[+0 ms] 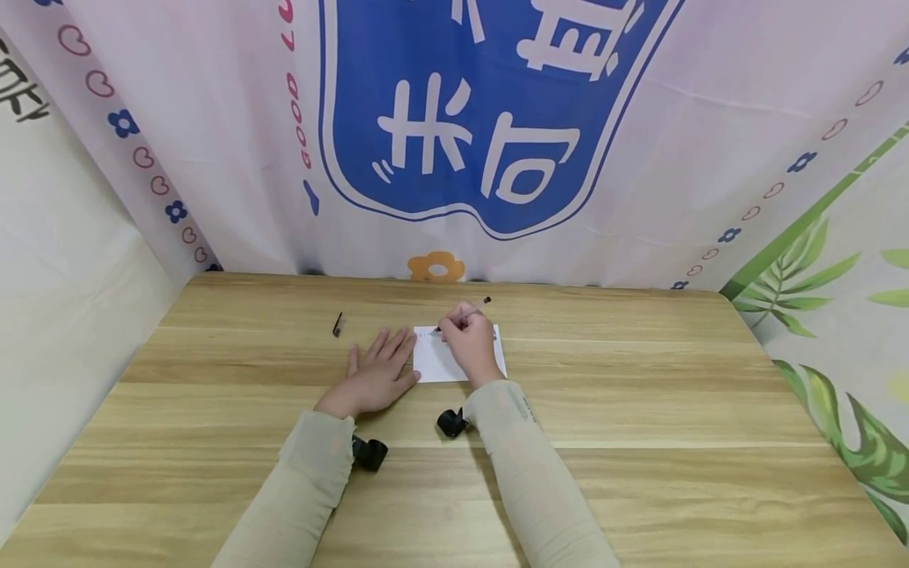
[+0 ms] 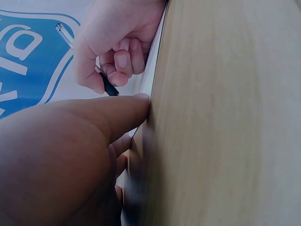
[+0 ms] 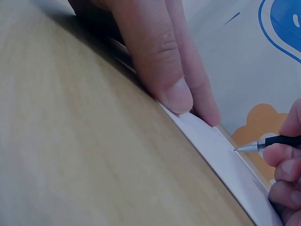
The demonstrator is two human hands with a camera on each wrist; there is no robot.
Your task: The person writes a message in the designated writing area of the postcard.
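A small white sheet of paper (image 1: 442, 364) lies on the table, with faint marks along its top edge. My right hand (image 1: 471, 344) pinches a pen (image 1: 477, 307), whose metal tip touches or nearly touches the paper near its upper left. In the right wrist view the pen (image 3: 277, 141) shows a black grip and a silver cone. My left hand (image 1: 378, 375) rests flat with fingers spread, its thumb and fingertips on the paper's left edge. From the left wrist, the thumb (image 2: 127, 113) is seen pressing the sheet's edge.
A black pen cap (image 1: 338, 324) lies on the wooden table (image 1: 639, 394), left of the paper. Black wrist cameras sit at the left cuff (image 1: 370, 454) and right cuff (image 1: 451, 424). A printed curtain (image 1: 270, 221) hangs behind the table's back edge.
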